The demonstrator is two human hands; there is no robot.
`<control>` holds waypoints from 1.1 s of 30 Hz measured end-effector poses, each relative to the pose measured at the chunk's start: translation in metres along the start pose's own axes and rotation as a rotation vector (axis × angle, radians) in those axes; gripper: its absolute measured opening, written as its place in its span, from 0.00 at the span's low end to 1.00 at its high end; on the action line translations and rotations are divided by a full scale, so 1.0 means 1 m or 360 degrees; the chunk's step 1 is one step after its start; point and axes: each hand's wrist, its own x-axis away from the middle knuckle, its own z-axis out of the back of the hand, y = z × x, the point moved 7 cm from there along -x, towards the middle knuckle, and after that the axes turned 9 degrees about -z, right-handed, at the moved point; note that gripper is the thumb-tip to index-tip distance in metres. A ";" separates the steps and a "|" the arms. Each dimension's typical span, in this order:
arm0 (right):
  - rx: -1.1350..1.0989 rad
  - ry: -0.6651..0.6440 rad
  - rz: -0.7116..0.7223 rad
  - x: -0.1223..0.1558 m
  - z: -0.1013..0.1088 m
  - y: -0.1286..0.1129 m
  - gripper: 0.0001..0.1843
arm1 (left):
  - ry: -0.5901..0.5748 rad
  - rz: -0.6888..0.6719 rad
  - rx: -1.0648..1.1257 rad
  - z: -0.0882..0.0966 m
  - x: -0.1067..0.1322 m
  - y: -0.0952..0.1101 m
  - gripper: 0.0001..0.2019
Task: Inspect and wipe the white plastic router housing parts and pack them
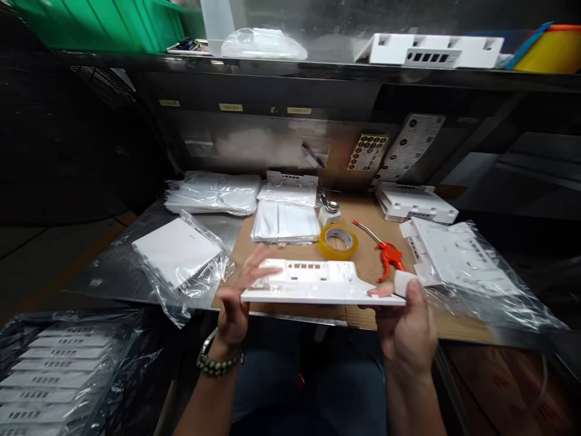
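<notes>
A white plastic housing with a row of rectangular port openings is held level above the front edge of the bench. My left hand grips its left end, fingers over the top and slightly blurred. At the right end my right hand clasps the housing, with a small white wipe at its thumb and fingers. Just behind the housing lie a roll of yellow tape and a red-handled air blow gun. A small white pump bottle with a metal top stands behind the tape.
Bagged white housings lie left and right. Stacked plastic bags and more housings sit at the back. A lined crate holds several housings at lower left. A metal shelf spans overhead with a green bin.
</notes>
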 end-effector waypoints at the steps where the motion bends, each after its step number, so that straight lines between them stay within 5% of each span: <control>1: 0.0032 0.0039 0.0102 0.002 0.000 -0.002 0.28 | 0.0191 0.0120 0.0154 0.002 0.001 -0.008 0.37; 3: 0.0099 0.0104 0.0274 0.008 0.000 -0.005 0.30 | 0.0415 0.0531 0.0497 -0.003 0.007 -0.029 0.29; 6: 0.0113 0.0096 0.0390 0.010 0.001 -0.002 0.17 | 0.0336 0.1138 0.0958 -0.026 0.012 -0.044 0.25; 8: 0.0215 0.0023 0.0445 0.005 0.003 0.001 0.12 | 0.0279 0.1326 0.1164 -0.034 0.010 -0.042 0.27; 14: 0.0873 -0.0034 0.0819 0.009 -0.005 -0.016 0.12 | 0.0278 0.1101 0.1287 -0.037 -0.004 -0.028 0.28; 19: 0.1128 -0.0829 0.0925 0.079 -0.089 -0.023 0.08 | 0.0419 0.0928 0.1183 -0.051 -0.004 -0.025 0.27; 22: 0.1106 -0.1005 0.0997 0.106 -0.117 -0.021 0.07 | 0.0437 0.0966 0.1148 -0.059 -0.001 -0.023 0.27; 33: 0.1101 -0.1024 0.0964 0.103 -0.115 -0.012 0.07 | 0.0485 0.0837 0.1170 -0.055 -0.001 -0.024 0.25</control>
